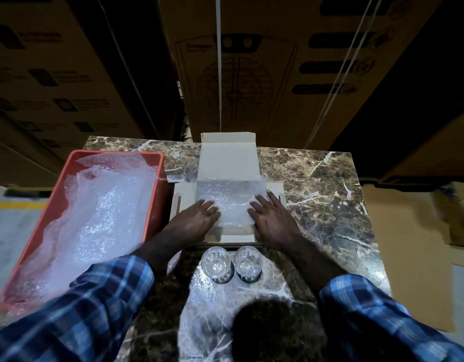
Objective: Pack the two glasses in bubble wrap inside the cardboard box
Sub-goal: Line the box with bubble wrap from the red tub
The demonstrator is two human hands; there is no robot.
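A small open cardboard box [228, 163] lies on the marble table, its lid flap standing up at the far side. A sheet of bubble wrap [229, 197] lies inside it. My left hand [197, 218] presses flat on the sheet's left edge. My right hand [270, 218] presses flat on its right edge. Both hands have straight fingers. Two clear glasses stand upright side by side just in front of the box, the left glass [216, 263] and the right glass [248, 262], untouched.
An orange tray [157, 184] full of loose bubble wrap [100, 218] sits left of the box. The marble table [322, 194] shows bare stone on the right. Large cardboard cartons [241, 74] stand stacked behind the table. Flat cardboard [413, 252] lies on the floor at right.
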